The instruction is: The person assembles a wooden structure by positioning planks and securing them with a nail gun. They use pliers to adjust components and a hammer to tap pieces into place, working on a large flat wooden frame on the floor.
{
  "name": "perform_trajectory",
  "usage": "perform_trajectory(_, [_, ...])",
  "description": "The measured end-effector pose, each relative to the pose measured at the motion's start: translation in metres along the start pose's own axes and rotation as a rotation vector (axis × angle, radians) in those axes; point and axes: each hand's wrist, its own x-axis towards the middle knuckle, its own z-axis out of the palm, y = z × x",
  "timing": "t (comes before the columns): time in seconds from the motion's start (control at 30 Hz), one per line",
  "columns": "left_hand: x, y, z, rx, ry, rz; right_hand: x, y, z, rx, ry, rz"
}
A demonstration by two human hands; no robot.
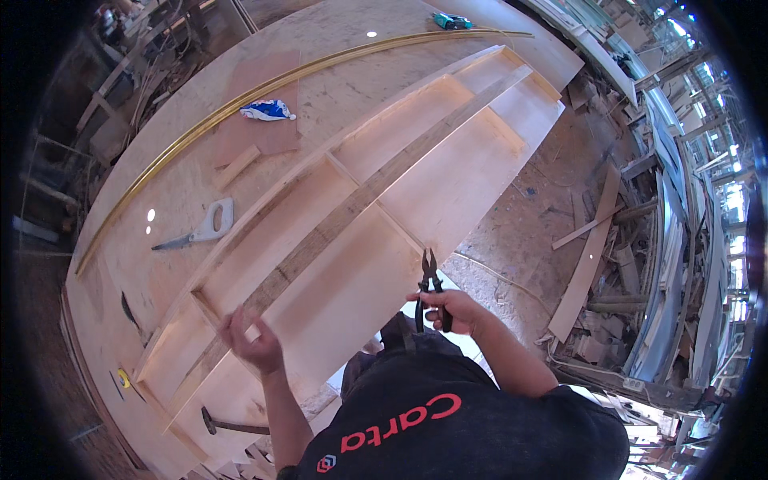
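Note:
My right hand (454, 310) is wrapped round the dark handles of a pair of pliers (430, 276), whose jaws point away from me and stand slightly apart. Beneath and beyond them lies a long, light wooden frame (336, 166) with a pale panel and cross pieces. A rough wooden batten (320, 240) runs lengthwise over it. Close to the batten's near left part is my left hand (254, 342), fingers curled toward the thumb with a bright gap between. Whatever those fingers pinch, if anything, is too small to make out.
On the table (336, 96) lie a handsaw (204, 226), a blue-and-white packet (270, 110), long golden strips (232, 108), a green tool (453, 22) and a yellow tape measure (124, 378). A hammer (228, 424) rests near my left forearm. Scrap boards (592, 256) pile up on the right.

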Motion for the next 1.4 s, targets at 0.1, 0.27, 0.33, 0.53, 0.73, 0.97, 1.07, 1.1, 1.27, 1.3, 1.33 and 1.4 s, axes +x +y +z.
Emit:
perform_trajectory(0.1, [0.004,0.043,0.033,-0.098,-0.129,0.034,-0.002,0.009,-0.018,-0.138,0.143,-0.054])
perform_trajectory(0.27, [0.005,0.093,0.077,-0.068,-0.359,0.042,0.011,-0.047,-0.064,-0.291,0.340,-0.329])
perform_trajectory(0.33, [0.010,0.107,0.098,-0.084,-0.408,0.029,0.015,-0.090,-0.086,-0.363,0.379,-0.393])
perform_trajectory(0.53, [0.031,0.147,0.160,0.126,-0.502,0.021,0.024,-0.252,-0.164,-1.258,0.984,-0.636])
perform_trajectory(0.73, [0.046,0.159,0.195,0.359,-0.684,-0.044,0.053,-0.410,-0.232,-1.573,1.215,-0.534])
perform_trajectory(0.97, [0.048,0.158,0.203,0.281,-0.703,-0.149,0.097,-0.485,-0.253,-1.679,1.292,-0.439])
perform_trajectory(1.07, [0.051,0.161,0.199,0.295,-0.708,-0.159,0.097,-0.464,-0.241,-1.923,1.053,-0.434])
perform_trajectory(1.1, [0.053,0.163,0.199,0.299,-0.714,-0.161,0.092,-0.455,-0.240,-1.873,0.950,-0.452])
perform_trajectory(1.27, [0.055,0.157,0.182,0.319,-0.813,-0.221,0.044,-0.422,-0.265,-1.146,0.539,-0.506])
perform_trajectory(1.3, [0.053,0.154,0.176,0.326,-0.823,-0.240,0.028,-0.414,-0.275,-0.860,0.429,-0.560])
perform_trajectory(1.33, [0.052,0.151,0.171,0.397,-0.859,-0.227,0.009,-0.404,-0.287,-0.573,0.359,-0.571])
perform_trajectory(1.4, [0.049,0.146,0.162,0.531,-0.916,-0.205,-0.024,-0.382,-0.301,-0.241,0.289,-0.607])
